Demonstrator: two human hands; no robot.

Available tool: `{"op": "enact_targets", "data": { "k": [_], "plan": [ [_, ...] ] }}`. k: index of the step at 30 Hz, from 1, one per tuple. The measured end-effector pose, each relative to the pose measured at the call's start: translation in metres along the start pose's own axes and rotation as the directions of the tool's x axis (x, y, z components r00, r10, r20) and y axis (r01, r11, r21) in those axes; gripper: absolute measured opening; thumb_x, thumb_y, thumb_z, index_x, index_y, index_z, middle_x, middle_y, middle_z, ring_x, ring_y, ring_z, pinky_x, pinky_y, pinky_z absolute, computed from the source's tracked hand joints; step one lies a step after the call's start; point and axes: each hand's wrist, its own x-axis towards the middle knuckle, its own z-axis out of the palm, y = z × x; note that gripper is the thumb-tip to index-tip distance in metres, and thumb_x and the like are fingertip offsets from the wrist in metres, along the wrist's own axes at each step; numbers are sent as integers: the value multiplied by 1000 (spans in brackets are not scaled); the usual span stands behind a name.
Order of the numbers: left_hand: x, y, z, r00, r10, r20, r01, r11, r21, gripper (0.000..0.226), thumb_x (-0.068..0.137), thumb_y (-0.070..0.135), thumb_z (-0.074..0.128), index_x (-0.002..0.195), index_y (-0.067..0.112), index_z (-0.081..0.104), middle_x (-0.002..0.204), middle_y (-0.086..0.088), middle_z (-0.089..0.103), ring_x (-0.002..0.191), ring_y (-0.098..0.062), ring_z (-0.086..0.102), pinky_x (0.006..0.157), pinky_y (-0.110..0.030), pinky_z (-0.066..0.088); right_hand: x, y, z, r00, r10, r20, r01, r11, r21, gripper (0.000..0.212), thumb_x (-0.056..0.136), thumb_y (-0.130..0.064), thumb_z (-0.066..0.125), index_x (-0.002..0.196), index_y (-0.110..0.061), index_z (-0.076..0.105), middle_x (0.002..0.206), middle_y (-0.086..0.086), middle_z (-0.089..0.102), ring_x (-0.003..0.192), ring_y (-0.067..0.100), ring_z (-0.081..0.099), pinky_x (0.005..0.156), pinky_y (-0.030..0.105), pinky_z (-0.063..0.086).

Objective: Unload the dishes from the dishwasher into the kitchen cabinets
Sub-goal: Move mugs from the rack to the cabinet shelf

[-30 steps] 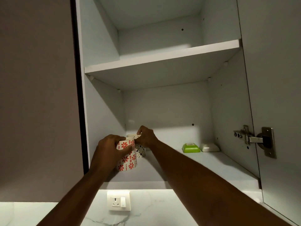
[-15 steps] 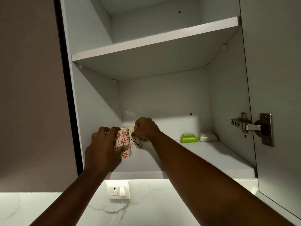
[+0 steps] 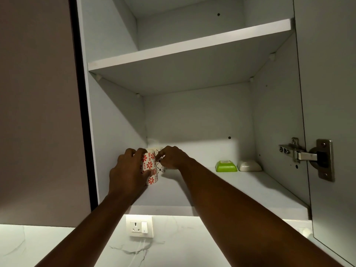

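- Left hand (image 3: 127, 170) is wrapped around a white mug with red flowers (image 3: 150, 166), fingers curled over its near side, at the left end of the lower shelf (image 3: 240, 189) of the open cabinet — whether the mug's base touches the shelf cannot be told.
- Right hand (image 3: 173, 158) is closed on a second mug with a dark diamond pattern (image 3: 160, 167), just behind and to the right of the red one; the two mugs touch or nearly touch.
- Both forearms reach up from below and hide much of the shelf's front left part.
- A cream rim (image 3: 153, 150) shows behind the mugs near the back left corner; what it belongs to is unclear.
- Further right on the same shelf, well apart from the hands, a green dish (image 3: 226, 166) sits upside down just beside a white dish (image 3: 249, 166), near the right wall.
- Upper shelf (image 3: 188, 50) crosses above.
- A metal hinge (image 3: 306, 157) joins the open door (image 3: 331, 93) on the right.
- Below the cabinet, a wall socket (image 3: 139, 226) sits on the lit marble backsplash (image 3: 57, 245).
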Motion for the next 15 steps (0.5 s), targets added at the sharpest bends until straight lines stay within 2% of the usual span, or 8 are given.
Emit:
{"op": "enact_targets", "data": {
  "k": [5,10,15],
  "plan": [
    [2,-1,3,1000,-18,6,18,1000,-8,69,78,48,76,136,23,49,129,-6,55,112,-26,55,84,-41,53,4,1,0,1000,15,-26,-14,1000,26,26,93,-30,63,116,-24,74,124,4,68,108,26,64,95,38,53],
    [2,0,2,1000,-9,2,9,1000,26,67,79,46,76,136,24,48,130,-5,54,115,-26,51,81,-40,52,2,2,-5,985,94,-145,-87,995,50,22,91,-23,59,107,-18,74,109,7,73,85,25,66,84,36,54],
    [0,-1,2,999,13,-33,-10,996,85,64,76,42,79,131,21,53,124,-6,56,116,-28,47,75,-42,54,-4,0,-7,981,117,-156,-112,993,39,19,88,-18,61,103,-15,73,101,8,75,91,29,72,84,39,59]
  ]
}}
